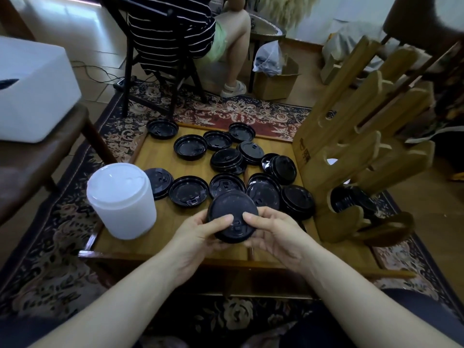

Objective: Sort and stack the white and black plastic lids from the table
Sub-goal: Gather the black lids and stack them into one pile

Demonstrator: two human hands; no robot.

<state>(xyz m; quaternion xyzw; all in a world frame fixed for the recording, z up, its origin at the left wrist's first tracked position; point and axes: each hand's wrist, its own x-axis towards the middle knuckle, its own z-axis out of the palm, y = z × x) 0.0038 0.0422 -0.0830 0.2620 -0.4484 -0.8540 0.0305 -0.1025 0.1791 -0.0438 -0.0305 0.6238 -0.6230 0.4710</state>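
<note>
Both hands hold a short stack of black lids above the near edge of the wooden table. My left hand grips it from the left with the thumb on top. From the right, my right hand grips it the same way. Several loose black lids lie scattered over the table, some overlapping, one small pile near the middle. A tall stack of white lids stands at the table's left front.
A wooden slotted lid rack stands on the table's right side with black lids in its lowest slot. A person sits on a black chair beyond the table. A white box rests on a chair at left. A patterned rug covers the floor.
</note>
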